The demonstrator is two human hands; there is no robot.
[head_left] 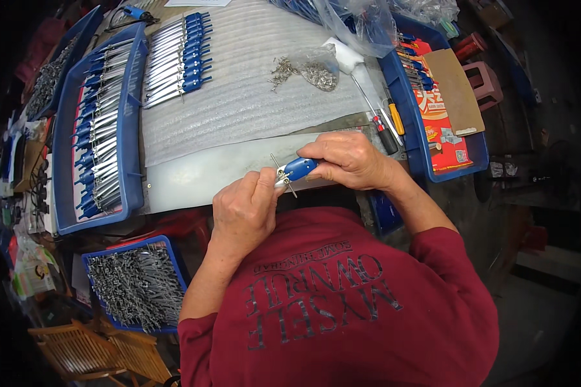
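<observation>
Both of my hands hold one blue-and-silver part [299, 169] just above the near edge of the work table. Its blue plastic end lies between the thumb and fingers of my right hand [353, 158]. My left hand [245, 203] is closed around the silver end, most of which is hidden by the fingers. A thin metal pin sticks out crosswise between the hands. Similar parts with blue ends and long silver shafts [174, 61] lie in a neat row on the white foam sheet [223, 119] at the far left.
At left a long blue tray [135, 129] holds more such parts. A bag of small screws [321, 72] lies spilling on the foam. Right are screwdrivers [395, 117] and another blue tray [421, 155] with cardboard [455, 90]. A bin of metal pieces [135, 284] stands below left.
</observation>
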